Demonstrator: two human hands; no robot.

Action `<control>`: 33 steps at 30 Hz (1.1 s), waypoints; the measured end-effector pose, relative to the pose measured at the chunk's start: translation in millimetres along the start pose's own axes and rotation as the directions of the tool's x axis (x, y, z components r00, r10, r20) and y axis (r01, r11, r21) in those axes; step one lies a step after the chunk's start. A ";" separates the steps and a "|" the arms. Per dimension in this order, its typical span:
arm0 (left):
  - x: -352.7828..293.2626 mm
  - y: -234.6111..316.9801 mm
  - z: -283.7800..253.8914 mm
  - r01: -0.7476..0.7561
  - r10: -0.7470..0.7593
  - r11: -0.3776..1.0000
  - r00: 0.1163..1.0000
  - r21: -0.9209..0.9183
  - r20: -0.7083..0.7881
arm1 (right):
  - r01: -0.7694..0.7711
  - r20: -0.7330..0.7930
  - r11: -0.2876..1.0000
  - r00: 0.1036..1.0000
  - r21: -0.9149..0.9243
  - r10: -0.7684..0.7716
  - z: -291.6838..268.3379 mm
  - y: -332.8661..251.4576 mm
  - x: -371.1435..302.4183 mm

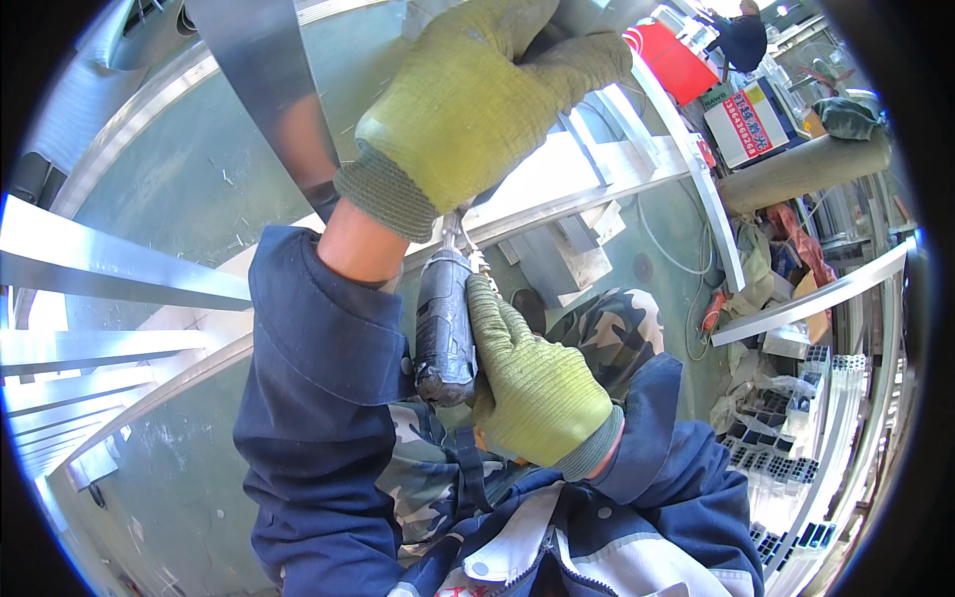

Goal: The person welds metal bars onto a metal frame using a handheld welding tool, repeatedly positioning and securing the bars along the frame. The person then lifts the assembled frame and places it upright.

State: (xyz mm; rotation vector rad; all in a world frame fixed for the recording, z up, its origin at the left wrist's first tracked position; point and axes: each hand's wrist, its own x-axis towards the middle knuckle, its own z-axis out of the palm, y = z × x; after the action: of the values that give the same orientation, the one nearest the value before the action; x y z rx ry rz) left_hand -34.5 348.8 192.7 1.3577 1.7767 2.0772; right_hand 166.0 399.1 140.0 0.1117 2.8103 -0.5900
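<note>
My left hand (468, 109), in a yellow-green knit glove, reaches to the top of the view. Its thumb and fingers lie around a shiny metal bar (589, 14); some fingertips are cut off by the picture's upper edge. Lower down, my right hand (542, 393), gloved alike, is closed on a black power drill (445, 323). The drill's front end points up, beneath my left wrist, and its tip is hidden there. A pale metal frame bar (567, 204) runs just past the drill's front.
Parallel metal bars (109, 348) stand at the left; a wide metal strip (264, 80) rises beyond my left sleeve. At right are stacked metal profiles (786, 448), a cardboard tube (806, 174), a printed box (746, 124) and a red box (671, 62). Another person (741, 40) is far right.
</note>
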 end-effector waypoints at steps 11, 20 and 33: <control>-0.6 -13.8 0.9 -0.076 0.078 0.996 0.996 0.055 -0.049 | -0.004 0.012 1.000 1.000 -0.011 0.004 -1.2 -3.9 0.7; -4.9 -10.6 -2.6 -0.039 0.039 0.999 0.998 0.008 -0.045 | 0.034 0.016 0.999 0.999 0.007 -0.035 1.6 -6.5 2.7; -0.9 -1.8 0.9 -0.028 0.027 0.998 0.999 -0.049 -0.022 | -0.019 0.012 1.000 1.000 -0.012 0.019 0.6 -5.1 -3.3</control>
State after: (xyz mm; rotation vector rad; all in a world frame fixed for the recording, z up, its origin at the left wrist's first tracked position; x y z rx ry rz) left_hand -34.2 349.6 190.6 1.3597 1.7119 2.1425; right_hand 168.7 394.1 142.3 0.1312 2.7973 -0.5677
